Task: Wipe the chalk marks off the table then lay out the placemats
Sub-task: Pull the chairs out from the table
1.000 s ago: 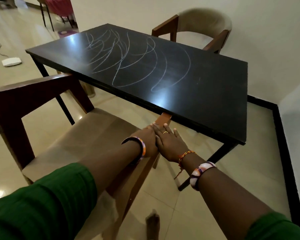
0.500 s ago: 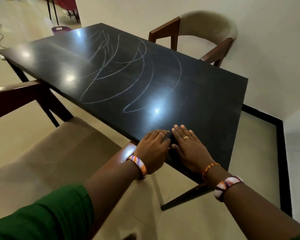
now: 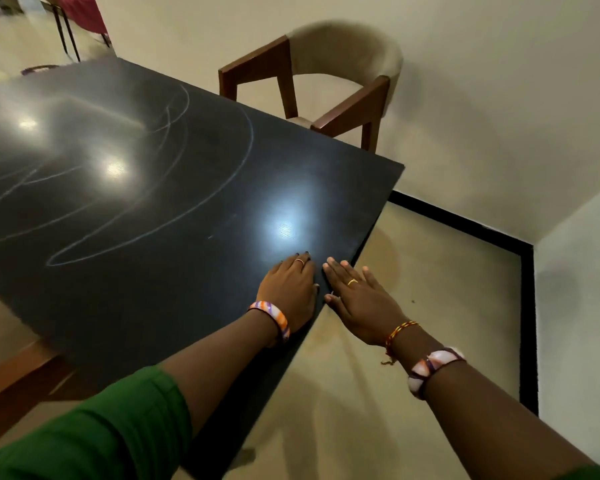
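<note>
A black table (image 3: pixel 194 306) fills the left and middle of the head view. White chalk marks (image 3: pixel 160 223) loop across its top, mostly on the left half. My left hand (image 3: pixel 290 291) lies flat, palm down, on the table close to its right edge. My right hand (image 3: pixel 357 296) is flat beside it, fingertips on the table's edge and the palm out over the floor. Both hands hold nothing. No cloth and no placemats are in view.
A beige armchair with brown wooden arms (image 3: pixel 343 81) stands at the table's far side against the wall. Another chair's wooden frame (image 3: pixel 18 379) shows at the lower left. Tiled floor with a black border strip (image 3: pixel 527 306) lies to the right, where the walls meet in a corner.
My hands have gone from the near chair's arm onto the table and slid to its right edge. The view has swung right, so the chalk marks now sit further left.
</note>
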A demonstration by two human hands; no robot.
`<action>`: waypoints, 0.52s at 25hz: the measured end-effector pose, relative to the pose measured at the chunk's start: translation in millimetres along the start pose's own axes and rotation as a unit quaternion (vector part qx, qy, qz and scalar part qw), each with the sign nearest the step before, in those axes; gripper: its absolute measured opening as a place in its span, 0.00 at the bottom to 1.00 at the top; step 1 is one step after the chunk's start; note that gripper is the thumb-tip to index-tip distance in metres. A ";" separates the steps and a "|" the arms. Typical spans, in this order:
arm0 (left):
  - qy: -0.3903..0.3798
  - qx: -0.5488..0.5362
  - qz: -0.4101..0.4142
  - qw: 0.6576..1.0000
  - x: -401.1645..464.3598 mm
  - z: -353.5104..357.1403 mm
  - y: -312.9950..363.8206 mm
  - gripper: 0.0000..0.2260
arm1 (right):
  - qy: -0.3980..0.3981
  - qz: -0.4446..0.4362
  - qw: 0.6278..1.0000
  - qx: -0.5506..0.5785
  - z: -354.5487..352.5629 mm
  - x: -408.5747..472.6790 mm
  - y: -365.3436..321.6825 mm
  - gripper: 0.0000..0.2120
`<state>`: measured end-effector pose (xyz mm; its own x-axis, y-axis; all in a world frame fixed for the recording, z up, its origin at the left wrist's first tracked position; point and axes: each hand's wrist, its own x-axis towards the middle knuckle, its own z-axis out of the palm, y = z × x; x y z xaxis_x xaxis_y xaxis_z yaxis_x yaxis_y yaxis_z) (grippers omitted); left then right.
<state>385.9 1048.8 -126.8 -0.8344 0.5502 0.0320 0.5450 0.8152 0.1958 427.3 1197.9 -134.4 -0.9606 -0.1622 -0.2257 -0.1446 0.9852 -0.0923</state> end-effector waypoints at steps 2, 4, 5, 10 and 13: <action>0.009 -0.007 -0.036 0.999 22.2 4.3 16.4 0.22 | -0.011 -0.044 0.999 -0.015 -6.8 9.9 24.6 0.26; 0.007 -0.012 -0.076 0.997 39.8 7.6 29.9 0.21 | -0.025 -0.074 0.997 0.000 -14.1 23.8 44.8 0.26; 0.009 -0.017 -0.089 0.996 47.8 7.6 34.8 0.21 | -0.027 -0.085 0.996 0.007 -17.2 31.9 53.7 0.26; 0.018 -0.005 -0.105 0.994 90.8 7.4 39.6 0.22 | -0.020 -0.106 0.994 0.031 -33.3 71.6 96.3 0.26; 0.033 -0.010 -0.132 0.991 142.7 14.3 42.1 0.22 | -0.024 -0.118 0.993 0.020 -44.0 109.5 136.4 0.25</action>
<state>291.0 1164.2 -128.0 -0.9513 0.3055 0.0405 0.3065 0.9248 0.2255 292.0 1317.0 -129.1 -0.8883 -0.3917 -0.2397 -0.3537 0.9165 -0.1868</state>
